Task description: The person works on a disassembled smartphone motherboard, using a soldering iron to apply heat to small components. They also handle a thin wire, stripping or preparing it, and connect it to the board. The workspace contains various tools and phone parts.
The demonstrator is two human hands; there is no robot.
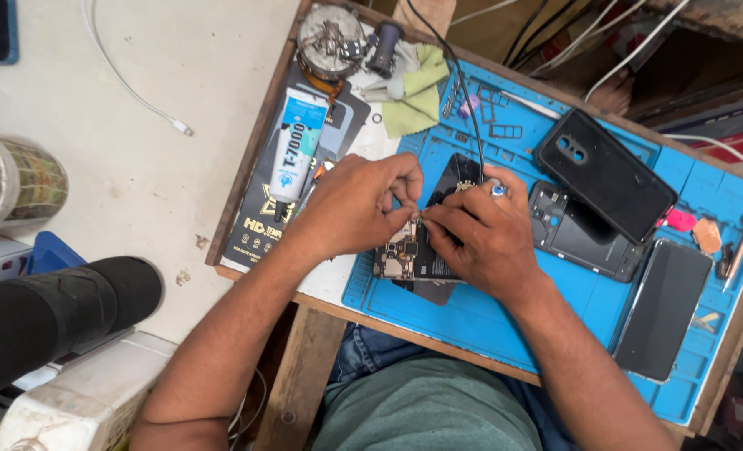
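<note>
The opened phone, its back off and circuit board showing, lies on the blue work mat directly under both hands, near the mat's left front corner, with its long axis running roughly away from the person and tilted a little to the right. The left hand comes in from the left with fingers curled and thumb and forefinger pinched together over the board's upper part; the right hand comes in from the right, also curled, its fingertips meeting the left's at the same spot. Both are equally near; whatever small part they pinch is too tiny to make out, and the right hand covers much of the phone's right side. A black cable runs down from the top towards the phone. Left of the hands a glue tube rests on a dark package; to the right lie a black back cover, a phone frame and a dark screen panel. A green cloth sits beyond.
</note>
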